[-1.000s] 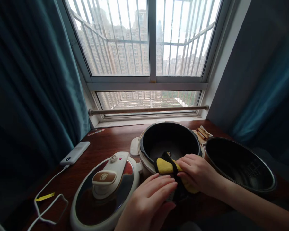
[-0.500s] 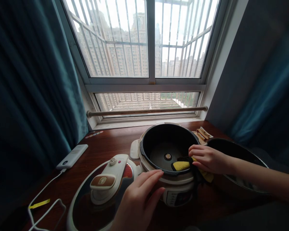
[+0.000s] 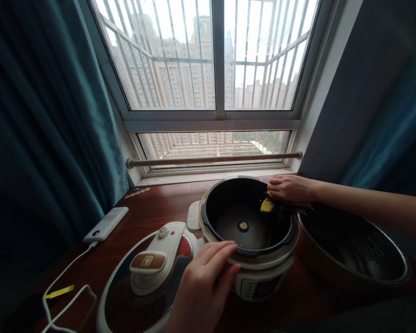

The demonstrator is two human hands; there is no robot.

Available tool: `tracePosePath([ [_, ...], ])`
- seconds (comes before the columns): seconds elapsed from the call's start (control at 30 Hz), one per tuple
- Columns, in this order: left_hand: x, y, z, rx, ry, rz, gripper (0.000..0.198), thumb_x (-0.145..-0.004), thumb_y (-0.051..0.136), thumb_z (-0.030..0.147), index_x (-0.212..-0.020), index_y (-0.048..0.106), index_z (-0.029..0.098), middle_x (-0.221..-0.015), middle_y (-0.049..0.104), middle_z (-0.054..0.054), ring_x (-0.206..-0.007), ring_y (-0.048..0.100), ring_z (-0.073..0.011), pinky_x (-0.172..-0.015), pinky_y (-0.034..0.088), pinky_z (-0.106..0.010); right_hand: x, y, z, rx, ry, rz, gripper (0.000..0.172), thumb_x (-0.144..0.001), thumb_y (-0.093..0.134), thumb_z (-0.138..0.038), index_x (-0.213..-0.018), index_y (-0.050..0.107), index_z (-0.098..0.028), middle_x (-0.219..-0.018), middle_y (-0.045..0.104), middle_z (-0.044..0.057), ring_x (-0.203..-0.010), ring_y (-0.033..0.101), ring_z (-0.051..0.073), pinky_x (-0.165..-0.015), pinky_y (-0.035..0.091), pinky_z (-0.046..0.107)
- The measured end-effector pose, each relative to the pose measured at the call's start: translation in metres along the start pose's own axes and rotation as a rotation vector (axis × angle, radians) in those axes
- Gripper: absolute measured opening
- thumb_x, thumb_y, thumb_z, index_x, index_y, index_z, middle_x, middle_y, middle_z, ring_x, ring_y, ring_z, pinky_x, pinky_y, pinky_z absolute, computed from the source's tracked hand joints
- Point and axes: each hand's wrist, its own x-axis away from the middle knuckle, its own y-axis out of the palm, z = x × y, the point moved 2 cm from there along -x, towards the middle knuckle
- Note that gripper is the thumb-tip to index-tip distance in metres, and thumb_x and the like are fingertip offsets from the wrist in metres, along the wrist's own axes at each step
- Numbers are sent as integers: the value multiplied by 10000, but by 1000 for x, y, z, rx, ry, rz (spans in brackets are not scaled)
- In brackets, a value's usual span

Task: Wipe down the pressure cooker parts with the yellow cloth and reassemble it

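Note:
An electric pressure cooker stands uncovered, its dark inside and a small round sensor at the bottom showing. My right hand is closed on a yellow and black cloth at the cooker's back right rim, part of the cloth hanging inside. At the front left rim is my left hand, fingers stretched and thumb apart; whether its fingertips press on the rim I cannot tell. The cooker's lid lies on the table to the left, partly behind my left hand.
To the right, a dark inner pot sits beside the cooker, beneath my right forearm. A white power bank with a white cable lies at the left of the wooden table. A window with a rail is behind.
My right hand has moved the cloth from the front right of the cooker up to the back right rim. More of the inner pot shows. My left hand has stayed nearly still.

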Motion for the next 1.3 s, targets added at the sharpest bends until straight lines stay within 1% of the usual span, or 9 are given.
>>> tracePosePath([
  [0.1,-1,0,0,-11,6,-5,270,-823,555,210,-1089,566,252,-1063,653,-5,-971,607,-140,-852,508,-257,-19,7,6,126,36,-59,244,-839,377,-46,-824,590,-164,-880,590,81,-816,509,168,-776,413,323],
  [0.23,-1,0,-1,-18,10,-10,271,-823,554,201,-1090,562,246,-1059,654,-10,-968,607,-143,-852,508,-259,-49,16,16,141,79,-28,223,-836,383,-57,-855,586,-147,-953,566,113,-839,502,181,-762,411,321],
  [0.4,0,1,-2,-23,1,-13,280,-820,560,209,-1097,561,249,-1061,653,-8,-970,607,-141,-852,508,-252,-87,29,28,24,189,74,250,-847,344,-59,-952,560,-126,-1015,523,136,-915,488,196,-774,417,310],
  [0.67,-1,1,-4,-22,39,2,278,-813,566,194,-1090,568,228,-1044,659,-15,-960,612,-135,-839,511,-227,-136,50,32,-98,253,131,203,-847,389,-106,-1024,490,-103,-993,484,116,-847,491,162,-781,429,288],
  [0.8,1,1,-5,-36,47,-1,293,-813,567,194,-1103,558,235,-1054,656,-11,-968,610,-133,-845,508,-229,-123,57,38,-140,278,138,262,-832,484,-194,-1081,472,-109,-1024,462,124,-954,464,197,-842,419,335],
  [0.93,2,1,-5,-41,41,-6,303,-815,566,191,-1113,548,241,-1065,652,-6,-975,607,-129,-858,501,-231,-92,51,42,-83,234,76,284,-828,477,-160,-1110,493,-135,-1093,439,137,-1005,432,215,-828,418,357],
  [1.07,1,2,-4,-33,33,2,291,-820,563,208,-1108,547,244,-1067,650,-3,-979,605,-127,-854,502,-227,-64,36,24,57,110,-147,265,-886,370,-160,-1063,566,-148,-1097,498,136,-1003,450,218,-851,397,358],
  [1.2,1,1,-3,-35,23,-11,286,-824,561,222,-1108,544,252,-1070,648,1,-983,602,-126,-850,504,-230,-40,29,-13,59,209,-454,279,-845,376,-92,-923,643,-116,-1021,585,143,-944,523,228,-802,404,335],
  [1.3,1,0,-3,-34,10,-20,280,-828,555,225,-1106,548,255,-1077,645,-1,-988,601,-131,-847,508,-239,-33,26,-42,32,273,-571,193,-761,489,-91,-803,676,-110,-866,634,123,-790,582,211,-691,425,302],
])
